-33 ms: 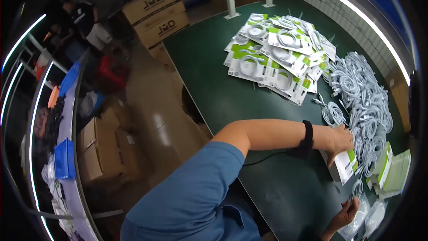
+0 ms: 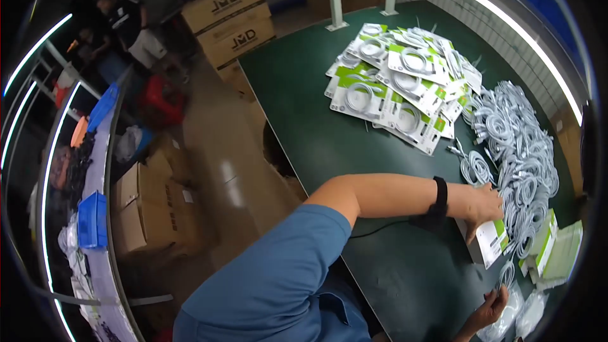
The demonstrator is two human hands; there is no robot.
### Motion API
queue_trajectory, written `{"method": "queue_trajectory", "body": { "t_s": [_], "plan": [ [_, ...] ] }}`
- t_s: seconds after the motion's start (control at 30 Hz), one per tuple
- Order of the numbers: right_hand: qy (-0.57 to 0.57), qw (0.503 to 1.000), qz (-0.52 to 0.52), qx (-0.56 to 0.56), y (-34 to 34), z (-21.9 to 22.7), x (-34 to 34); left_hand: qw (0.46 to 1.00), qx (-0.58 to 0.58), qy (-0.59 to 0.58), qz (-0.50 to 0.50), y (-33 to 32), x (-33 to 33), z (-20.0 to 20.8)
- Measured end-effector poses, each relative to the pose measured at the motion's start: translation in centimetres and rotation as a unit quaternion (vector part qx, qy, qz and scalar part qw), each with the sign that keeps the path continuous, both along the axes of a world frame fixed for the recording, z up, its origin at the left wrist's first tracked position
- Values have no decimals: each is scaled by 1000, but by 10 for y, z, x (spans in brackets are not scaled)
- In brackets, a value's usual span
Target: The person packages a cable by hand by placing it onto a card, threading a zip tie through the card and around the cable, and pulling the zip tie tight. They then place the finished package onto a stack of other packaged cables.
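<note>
The person's left hand [image 2: 484, 206] is bent over a white and green block [image 2: 491, 244] on the dark green tabletop [image 2: 304, 114], and I can't tell from here if that block is a box or a stack of flat cards. The thumb sits on the near side and the other fingers reach over the far side, but I can't tell how tight this grip is, or if it squeezes at all. The right hand [image 2: 494, 307] is lower down, next to some clear plastic bags [image 2: 503, 316]. Its grip looks pinched together on the low end of a grey cable coil [image 2: 506, 273], which is near the block's corner, just under the big heap. A big messy pile of carded cables [image 2: 358, 98] lies further up, each ring of cable on a white and green card, so I would say those ones look done. The heap of loose cables [image 2: 516, 145] on the right side has no cards on it, and it is big, so lots look left. One loose coil [image 2: 474, 166] lies just beside the heap, with no card too. More green and white packs [image 2: 557, 250] stand near the right edge
</note>
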State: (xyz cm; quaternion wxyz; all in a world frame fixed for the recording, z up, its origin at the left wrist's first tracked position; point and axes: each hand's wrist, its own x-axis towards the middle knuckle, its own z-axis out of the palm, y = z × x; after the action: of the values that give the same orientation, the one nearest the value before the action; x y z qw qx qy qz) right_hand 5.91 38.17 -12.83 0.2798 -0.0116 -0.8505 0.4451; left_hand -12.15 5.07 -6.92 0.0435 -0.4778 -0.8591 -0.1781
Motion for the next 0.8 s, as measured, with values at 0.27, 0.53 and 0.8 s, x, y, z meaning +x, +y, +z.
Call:
{"method": "queue_trajectory", "body": {
  "t_s": [0.27, 0.53, 0.8],
  "plan": [
    [-63, 990, -26, 123, -42, 47, 0, 999, -1, -48, -24, -13, -12, 3],
    [17, 994, -6, 107, -36, 21, -7, 995, 16, -76, -55, -18, -21, 16],
    [39, 990, -22, 133, -45, 34, -12, 992, -3, 117, -44, -9, -2, 14]
  ]
}}
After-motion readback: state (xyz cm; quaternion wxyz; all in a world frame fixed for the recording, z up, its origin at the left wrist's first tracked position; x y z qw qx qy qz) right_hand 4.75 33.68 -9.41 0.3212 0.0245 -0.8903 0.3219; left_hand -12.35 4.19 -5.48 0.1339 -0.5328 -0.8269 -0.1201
